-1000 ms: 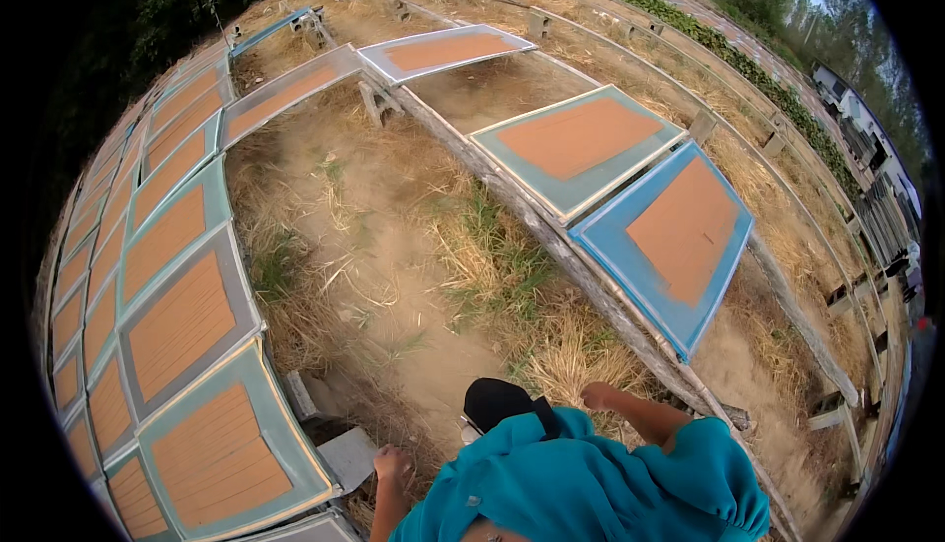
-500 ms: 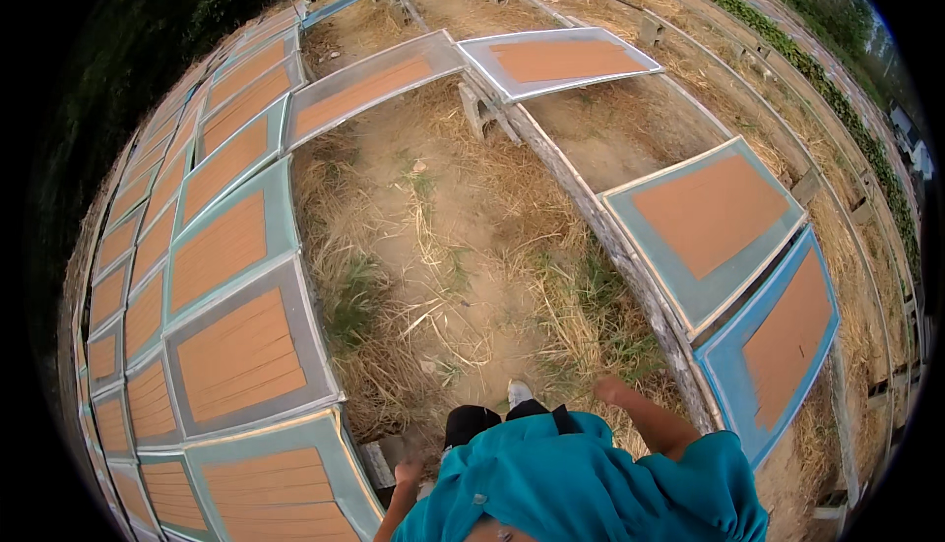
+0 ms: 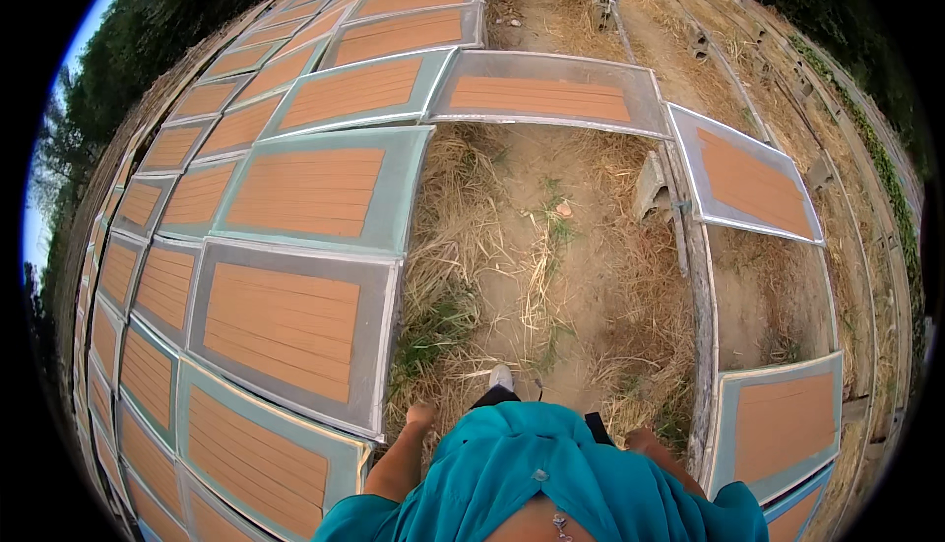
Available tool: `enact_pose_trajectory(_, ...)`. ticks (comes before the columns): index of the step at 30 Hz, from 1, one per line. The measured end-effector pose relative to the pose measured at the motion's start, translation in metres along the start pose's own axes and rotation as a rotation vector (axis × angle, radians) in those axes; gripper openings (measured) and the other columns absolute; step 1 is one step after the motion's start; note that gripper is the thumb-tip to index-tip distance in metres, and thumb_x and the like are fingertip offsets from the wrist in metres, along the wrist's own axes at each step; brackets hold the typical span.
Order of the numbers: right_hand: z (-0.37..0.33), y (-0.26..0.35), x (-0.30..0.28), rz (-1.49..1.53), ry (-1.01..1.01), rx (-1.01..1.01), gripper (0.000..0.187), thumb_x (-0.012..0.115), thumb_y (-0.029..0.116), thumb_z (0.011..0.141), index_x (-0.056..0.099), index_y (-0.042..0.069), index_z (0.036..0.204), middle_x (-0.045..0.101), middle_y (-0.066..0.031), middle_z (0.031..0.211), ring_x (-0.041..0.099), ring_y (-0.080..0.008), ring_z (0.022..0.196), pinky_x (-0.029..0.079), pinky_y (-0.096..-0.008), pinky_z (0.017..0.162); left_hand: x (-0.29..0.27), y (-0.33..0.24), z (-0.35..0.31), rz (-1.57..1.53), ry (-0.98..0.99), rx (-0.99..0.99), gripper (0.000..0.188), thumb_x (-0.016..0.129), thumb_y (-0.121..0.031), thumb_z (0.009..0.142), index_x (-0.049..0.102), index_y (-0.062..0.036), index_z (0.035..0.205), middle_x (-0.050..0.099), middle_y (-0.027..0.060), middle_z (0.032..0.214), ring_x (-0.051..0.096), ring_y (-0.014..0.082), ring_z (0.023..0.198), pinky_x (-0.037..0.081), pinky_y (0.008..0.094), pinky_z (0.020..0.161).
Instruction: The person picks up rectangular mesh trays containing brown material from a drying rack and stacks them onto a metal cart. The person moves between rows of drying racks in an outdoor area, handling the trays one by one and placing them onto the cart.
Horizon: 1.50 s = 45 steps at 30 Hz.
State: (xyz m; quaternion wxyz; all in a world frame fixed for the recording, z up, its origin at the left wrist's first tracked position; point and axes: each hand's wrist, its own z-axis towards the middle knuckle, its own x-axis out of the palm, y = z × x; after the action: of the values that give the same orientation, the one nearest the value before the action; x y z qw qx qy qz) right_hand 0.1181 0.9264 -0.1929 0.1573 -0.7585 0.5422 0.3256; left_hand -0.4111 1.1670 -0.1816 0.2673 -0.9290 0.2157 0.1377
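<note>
Walking grass path between drying trays (image 3: 285,320); left hand (image 3: 421,414) fisted, empty, at 7 o'clock beside tray; right hand hidden, grip unknown.

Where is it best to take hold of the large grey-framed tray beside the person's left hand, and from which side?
Probably at the bare metal rim of the grey-framed tray, on the long edge facing the dry grass path. That edge lies open and nearest the left hand; other trays adjoin its remaining sides. The orange layer fills the middle, so gripping only the border avoids touching it.
</note>
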Motion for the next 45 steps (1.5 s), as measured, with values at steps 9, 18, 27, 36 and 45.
enact_pose_trajectory(9,0.074,-0.105,-0.115,0.658,0.263,0.300,0.029,0.053,0.023,0.074,0.059,0.011,0.100,0.059,-0.0088,0.096,0.057,-0.0228,0.086,0.046,-0.0364,0.071,0.054,-0.329,0.094,-0.071,0.146,0.256,0.032,0.052,-0.017,0.072,0.057,-0.0023,0.100,0.061,0.0114,0.078,0.058,0.0181,0.062,0.046,0.0307,0.055)
enact_pose_trajectory(18,0.250,-0.369,-0.201,0.090,-0.399,0.077,0.025,0.048,0.025,0.076,0.062,0.010,0.090,0.061,-0.0081,0.090,0.056,-0.0288,0.085,0.045,-0.0398,0.071,0.046,-0.476,0.186,0.165,-0.037,-0.064,0.026,0.053,-0.018,0.072,0.061,-0.0031,0.092,0.061,0.0131,0.077,0.059,0.0246,0.067,0.048,0.0349,0.054)
enact_pose_trajectory(27,0.311,-0.552,-0.496,1.331,-0.660,0.532,0.029,0.051,0.014,0.079,0.054,0.001,0.105,0.059,-0.0141,0.084,0.057,-0.0204,0.071,0.047,-0.0324,0.057,0.064,-0.628,0.227,0.238,-0.013,-0.152,0.028,0.052,-0.020,0.074,0.060,-0.0020,0.095,0.060,0.0153,0.085,0.061,0.0269,0.068,0.050,0.0358,0.059)
enact_pose_trajectory(36,0.358,-0.627,-0.397,0.251,0.171,0.277,0.034,0.033,0.034,0.087,0.049,0.015,0.111,0.041,-0.0037,0.119,0.039,-0.0233,0.110,0.030,-0.0376,0.097,0.109,-0.895,0.391,0.233,-0.009,0.098,0.023,0.048,-0.020,0.073,0.061,-0.0026,0.080,0.059,0.0125,0.066,0.057,0.0238,0.058,0.047,0.0350,0.054)
enact_pose_trajectory(45,0.341,-0.732,-0.524,-0.113,-0.161,-0.328,0.021,0.060,0.032,0.065,0.062,0.012,0.073,0.056,-0.0082,0.085,0.053,-0.0244,0.086,0.045,-0.0386,0.069,0.169,-1.064,0.443,0.084,0.042,0.352,0.023,0.051,-0.015,0.069,0.060,-0.0020,0.085,0.055,0.0067,0.061,0.052,0.0162,0.050,0.043,0.0287,0.044)
